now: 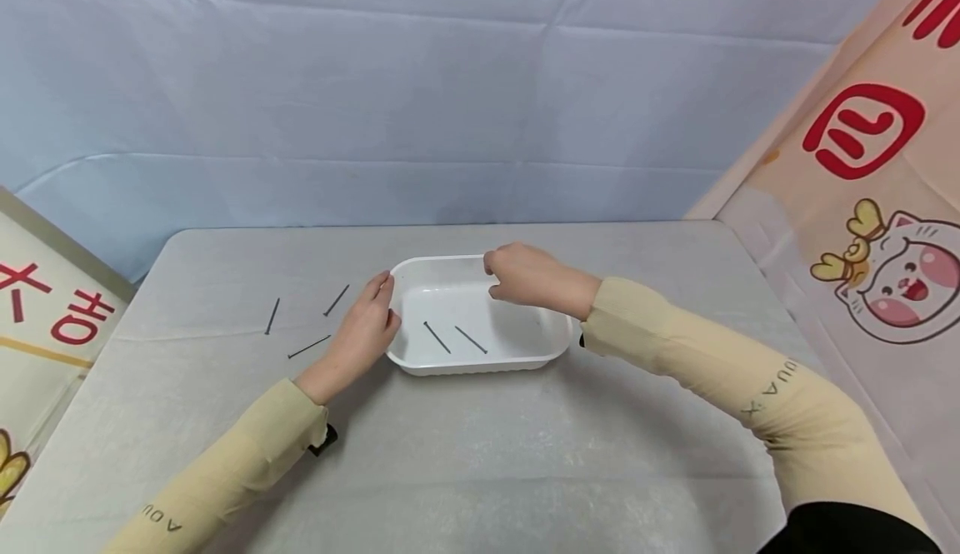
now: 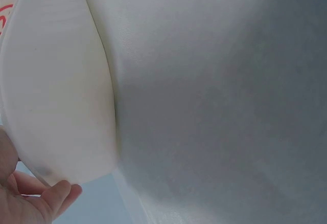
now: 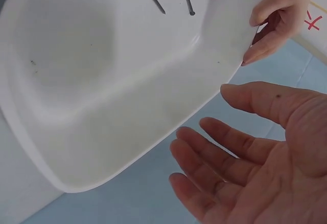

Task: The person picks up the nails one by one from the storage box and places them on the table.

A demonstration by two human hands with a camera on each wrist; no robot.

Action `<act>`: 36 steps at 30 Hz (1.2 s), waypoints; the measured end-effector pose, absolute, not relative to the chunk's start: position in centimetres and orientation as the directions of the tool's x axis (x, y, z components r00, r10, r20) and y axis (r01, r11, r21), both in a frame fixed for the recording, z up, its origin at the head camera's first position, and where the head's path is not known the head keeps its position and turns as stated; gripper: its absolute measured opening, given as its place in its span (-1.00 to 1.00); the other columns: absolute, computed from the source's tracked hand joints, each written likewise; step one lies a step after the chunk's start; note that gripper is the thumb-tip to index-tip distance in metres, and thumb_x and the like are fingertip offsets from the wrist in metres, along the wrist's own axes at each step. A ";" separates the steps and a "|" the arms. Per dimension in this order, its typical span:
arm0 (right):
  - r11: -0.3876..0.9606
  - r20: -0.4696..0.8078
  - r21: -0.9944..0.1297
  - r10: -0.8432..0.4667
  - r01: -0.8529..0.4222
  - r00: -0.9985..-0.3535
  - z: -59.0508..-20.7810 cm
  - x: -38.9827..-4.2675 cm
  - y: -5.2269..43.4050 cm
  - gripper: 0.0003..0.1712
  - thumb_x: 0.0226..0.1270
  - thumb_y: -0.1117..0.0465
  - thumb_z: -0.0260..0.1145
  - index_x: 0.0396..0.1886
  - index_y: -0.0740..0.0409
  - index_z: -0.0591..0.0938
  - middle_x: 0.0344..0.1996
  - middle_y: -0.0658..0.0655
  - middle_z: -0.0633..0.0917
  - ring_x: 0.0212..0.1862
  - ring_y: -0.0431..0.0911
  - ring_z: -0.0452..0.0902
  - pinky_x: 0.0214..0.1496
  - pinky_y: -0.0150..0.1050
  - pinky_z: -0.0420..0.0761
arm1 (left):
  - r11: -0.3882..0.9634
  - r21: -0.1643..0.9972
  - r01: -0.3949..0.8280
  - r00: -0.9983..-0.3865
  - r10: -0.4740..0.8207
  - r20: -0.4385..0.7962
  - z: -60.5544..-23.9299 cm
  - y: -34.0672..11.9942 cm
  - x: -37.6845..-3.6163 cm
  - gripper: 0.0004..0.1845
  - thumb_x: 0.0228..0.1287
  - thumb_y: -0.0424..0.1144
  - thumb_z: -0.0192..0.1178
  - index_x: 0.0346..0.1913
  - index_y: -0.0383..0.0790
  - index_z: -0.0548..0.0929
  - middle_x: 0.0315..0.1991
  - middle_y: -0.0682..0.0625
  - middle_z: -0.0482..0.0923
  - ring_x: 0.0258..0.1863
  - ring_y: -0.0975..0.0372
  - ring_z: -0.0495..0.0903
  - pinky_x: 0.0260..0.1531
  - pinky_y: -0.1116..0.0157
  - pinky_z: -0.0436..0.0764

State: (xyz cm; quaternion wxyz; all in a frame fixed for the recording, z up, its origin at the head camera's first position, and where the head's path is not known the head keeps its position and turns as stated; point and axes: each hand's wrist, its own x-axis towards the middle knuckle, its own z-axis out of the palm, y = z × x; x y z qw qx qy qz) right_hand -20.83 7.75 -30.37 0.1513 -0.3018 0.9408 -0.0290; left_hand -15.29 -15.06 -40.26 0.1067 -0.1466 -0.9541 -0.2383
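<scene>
A white plastic tray (image 1: 517,333) with rounded corners stands on the table. My left hand (image 1: 358,333) grips its left end, the thumb and fingers around the rim. Two dark nails, one left (image 1: 437,337) and one right (image 1: 471,340), lie apart on the tray's floor. Over the far right part of the tray is my right hand (image 1: 536,277). In the right wrist view that hand (image 3: 265,157) has loosely bent, spread fingers with nothing between them, and its thumb tip is close to the tray's rim.
Left of the tray, three more nails lie on the grey-covered table (image 1: 480,471): one farthest left (image 1: 272,316), one at the back (image 1: 337,300) and one nearer (image 1: 309,346). A pale blue cloth (image 1: 420,104) hangs behind. Printed panels stand at both sides.
</scene>
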 end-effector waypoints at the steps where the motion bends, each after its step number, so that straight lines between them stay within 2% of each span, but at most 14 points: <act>1: 0.816 -0.272 -0.144 -0.577 -0.560 -0.770 -30.4 -20.9 7.6 -0.63 0.18 0.24 0.21 -0.03 0.32 0.55 -0.11 0.21 0.61 -0.10 0.01 0.53 -0.10 -0.16 0.52 | 0.843 0.421 0.334 -0.933 0.231 0.276 -40.3 -15.1 -15.3 -0.48 0.12 -0.51 0.02 0.17 -0.66 0.28 0.21 -0.42 0.23 0.17 -0.10 0.33 -0.05 0.11 0.50; 14: 0.783 -0.329 -0.117 -0.610 -0.610 -0.721 -31.0 -21.3 6.3 -0.63 0.21 0.20 0.23 -0.01 0.26 0.55 -0.11 0.16 0.62 -0.14 -0.05 0.53 -0.12 -0.19 0.53 | 0.839 0.421 0.345 -0.928 0.237 0.287 -40.4 -15.1 -15.4 -0.48 0.11 -0.53 0.04 0.16 -0.68 0.28 0.20 -0.44 0.23 0.15 -0.12 0.34 -0.10 0.12 0.52; 23: 0.716 -0.388 -0.164 -0.680 -0.679 -0.623 -31.6 -21.5 5.4 -0.64 0.21 0.23 0.22 -0.01 0.26 0.54 -0.09 0.17 0.61 -0.15 -0.07 0.50 -0.06 -0.20 0.48 | 0.836 0.421 0.352 -0.924 0.238 0.299 -40.4 -15.1 -15.5 -0.48 0.09 -0.53 0.04 0.16 -0.68 0.28 0.19 -0.44 0.24 0.15 -0.12 0.35 -0.09 0.12 0.52; 36: 0.657 -0.392 -0.167 -0.728 -0.735 -0.562 -32.8 -22.0 4.3 -0.67 0.16 0.31 0.22 -0.04 0.27 0.55 -0.11 0.15 0.61 -0.05 -0.05 0.50 -0.02 -0.23 0.47 | 0.834 0.423 0.354 -0.922 0.235 0.309 -40.8 -15.2 -15.3 -0.48 0.09 -0.53 0.04 0.15 -0.69 0.28 0.19 -0.45 0.24 0.16 -0.12 0.33 -0.06 0.11 0.50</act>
